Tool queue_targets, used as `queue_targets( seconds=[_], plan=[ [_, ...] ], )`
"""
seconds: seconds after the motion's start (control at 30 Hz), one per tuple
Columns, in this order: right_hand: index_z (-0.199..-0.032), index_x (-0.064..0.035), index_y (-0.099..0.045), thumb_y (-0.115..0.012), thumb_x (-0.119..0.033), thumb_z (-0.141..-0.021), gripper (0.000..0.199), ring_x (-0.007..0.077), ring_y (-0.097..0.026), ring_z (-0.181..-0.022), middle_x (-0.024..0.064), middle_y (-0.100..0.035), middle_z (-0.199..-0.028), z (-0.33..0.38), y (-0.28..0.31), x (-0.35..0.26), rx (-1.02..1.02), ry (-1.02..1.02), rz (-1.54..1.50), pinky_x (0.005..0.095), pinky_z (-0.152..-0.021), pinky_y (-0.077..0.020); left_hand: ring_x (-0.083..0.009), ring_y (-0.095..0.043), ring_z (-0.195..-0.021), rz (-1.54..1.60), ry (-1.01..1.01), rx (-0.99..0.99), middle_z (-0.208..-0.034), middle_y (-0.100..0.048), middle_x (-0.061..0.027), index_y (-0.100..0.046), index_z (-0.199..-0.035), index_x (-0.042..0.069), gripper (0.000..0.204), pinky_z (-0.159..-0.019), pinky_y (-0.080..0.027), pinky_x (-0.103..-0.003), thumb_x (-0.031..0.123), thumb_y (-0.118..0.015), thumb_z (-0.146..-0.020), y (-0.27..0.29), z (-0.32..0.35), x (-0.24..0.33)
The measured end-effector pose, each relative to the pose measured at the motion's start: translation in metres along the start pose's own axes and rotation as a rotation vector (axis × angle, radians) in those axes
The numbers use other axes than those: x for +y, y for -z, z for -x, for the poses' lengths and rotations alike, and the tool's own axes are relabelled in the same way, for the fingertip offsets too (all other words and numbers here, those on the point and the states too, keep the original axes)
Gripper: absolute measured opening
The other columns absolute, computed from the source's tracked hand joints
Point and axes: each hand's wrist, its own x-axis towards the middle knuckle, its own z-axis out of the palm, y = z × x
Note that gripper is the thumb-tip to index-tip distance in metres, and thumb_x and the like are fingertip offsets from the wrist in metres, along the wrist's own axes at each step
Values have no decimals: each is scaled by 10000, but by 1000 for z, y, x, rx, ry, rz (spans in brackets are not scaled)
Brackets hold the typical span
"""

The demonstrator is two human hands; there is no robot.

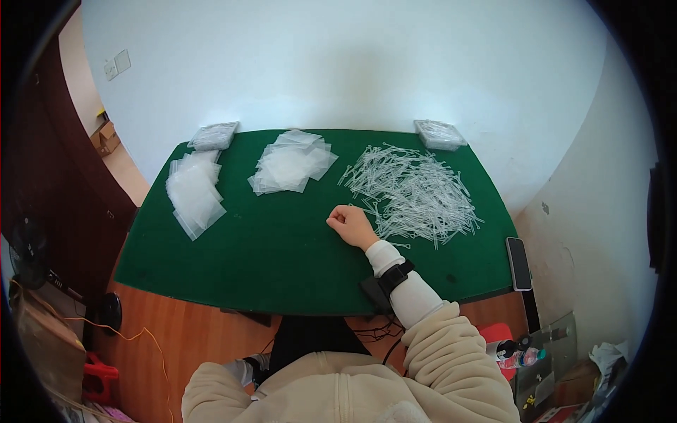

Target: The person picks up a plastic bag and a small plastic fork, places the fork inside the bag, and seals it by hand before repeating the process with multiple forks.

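Head view: right hand (350, 224), fisted, rests beside the heap of clear plastic droppers (416, 192); picking one needs opened fingers.

bags (290, 164) left, sticks (416, 192) right (on table (282, 254))

You face a white wall (338, 63) with the green table (268, 261) pushed against it. Left of the table stands a dark wooden door (49, 155), with a light switch (117, 65) on the wall above it. Below the table's near edge you see an orange-brown wood floor (183, 338). Right of the table a second white wall (599, 211) closes in. Light falls brightest on the wall behind the table.
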Motion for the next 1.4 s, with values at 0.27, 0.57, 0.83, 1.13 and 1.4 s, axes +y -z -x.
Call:
queue_targets(
  seconds=[0.27, 0.57, 0.83, 1.13, 1.4],
  plan=[
    [-788, -25, -621, -639, -192, -748, 172, 213, -565, -618, 99, -590, -658, -1, 0, 0, 3, -3, -9, 323, -598, -450, -193, -531, -640, -152, 63, -31, -768, -595, -91, -622, -846, 68, 213, -549, -427, -320, 189, -458, -908, -14, 10, 2],
    [-785, -27, -620, -639, -193, -748, 171, 207, -559, -609, 92, -589, -657, 1, 0, -3, -31, 15, 9, 315, -586, -446, -235, -545, -704, -351, 118, -41, -833, -598, -114, -609, -920, 67, 213, -590, -439, -359, 190, -436, -915, 0, 4, 10],
    [-755, -17, -607, -653, -140, -758, 132, 113, -459, -549, 25, -520, -591, 5, 3, -1, 8, 39, -13, 260, -525, -390, -273, -557, -760, -518, 185, -52, -891, -600, -134, -598, -987, 66, 231, -627, -450, -394, 191, -416, -920, 6, 1, 13],
    [-763, -27, -618, -645, -182, -738, 159, 213, -569, -629, 96, -596, -668, -3, -4, -5, -41, 49, -78, 321, -599, -451, -233, -578, -841, -140, 427, -166, -962, -611, -113, -572, -1086, 87, 262, -745, -458, -374, 233, -469, -894, 12, -14, -6],
    [-809, -48, -618, -654, -158, -725, 143, 233, -569, -698, 89, -582, -741, 5, 14, -6, 66, 98, 89, 330, -641, -460, -200, -534, -1034, 36, 493, -159, -1120, -546, -77, -490, -1173, 53, 423, -922, -427, -340, 396, -402, -941, 93, 34, 126]
  ],
)
